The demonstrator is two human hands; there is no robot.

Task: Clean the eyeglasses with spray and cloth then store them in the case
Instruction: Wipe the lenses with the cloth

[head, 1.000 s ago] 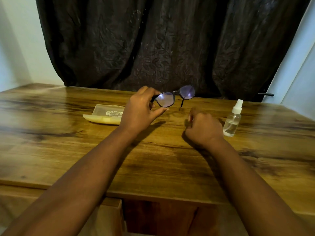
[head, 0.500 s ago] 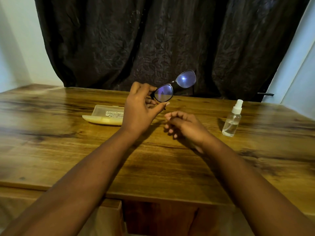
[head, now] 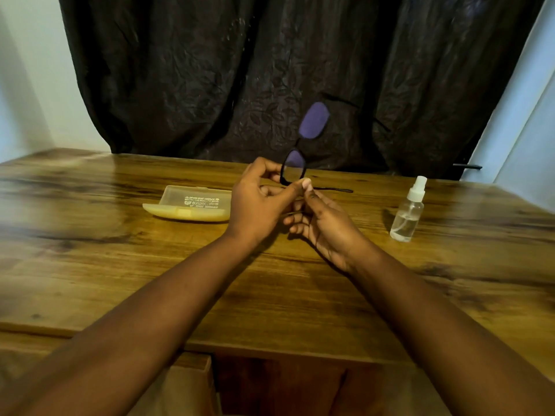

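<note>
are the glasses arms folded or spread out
Spread: the glasses, held in the left hand, have one arm sticking out over the table and the other by the curtain.

A home room; wooden table (head: 120, 265); dark curtain (head: 210, 70).

A wooden surface (head: 90, 265) with dark grain streaks fills the lower frame, its front edge running across the bottom. Behind it a dark curtain (head: 210, 70) with a faint leaf pattern hangs in folds across the upper middle. Pale walls (head: 27, 85) show at upper left and upper right.
</note>
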